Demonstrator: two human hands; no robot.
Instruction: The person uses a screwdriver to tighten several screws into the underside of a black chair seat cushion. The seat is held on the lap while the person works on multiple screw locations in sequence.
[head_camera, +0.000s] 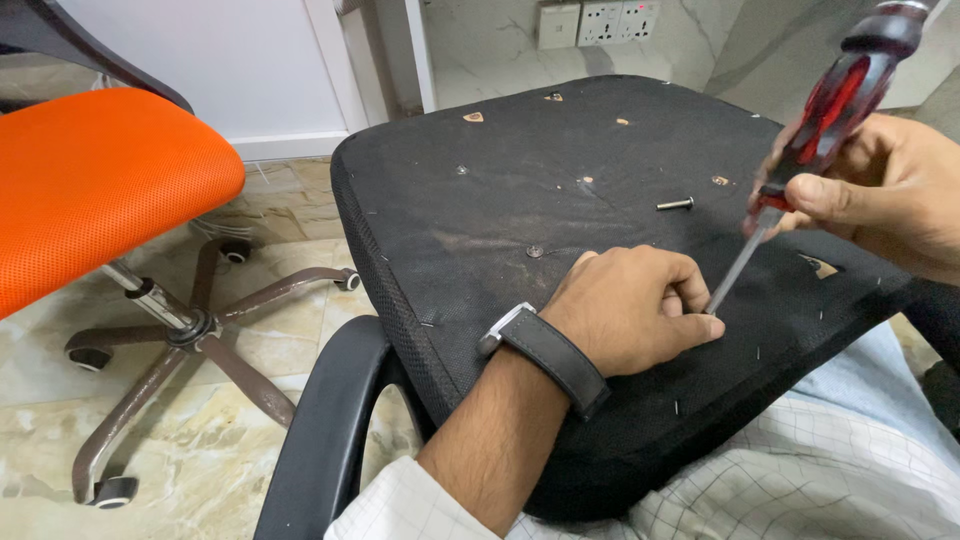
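The screwdriver (815, 135) was in the right hand (885, 190). It had a red and black handle and a thin metal shaft. The right hand was closed tight around the low end of the handle, with the thumb pressed along it. The tool leaned, with its handle up near the top right and its tip down and to the left. The tip came down right at the fingers of the left hand (630, 305). That hand was curled shut, with its fingers bunched around the tip of the shaft, and I could not tell if it pinched something small there. The left hand rested on a black seat (480, 200) that was turned bottom up and lay across the person's lap. So the two hands were near each other, joined only by the screwdriver. A dark watch (545, 350) sat on the left wrist. One loose bolt (676, 204) lay on the seat, a bit above the hands and apart from them. A small round screw head (535, 251) showed in the seat just up and left of the left hand. The seat cloth was dusty and had little torn spots. A black armrest (325, 430) curved down at the seat's near left side. Well apart to the left stood an orange chair (100, 190) with a brown wheeled base (190, 330) on the tile floor (210, 450).
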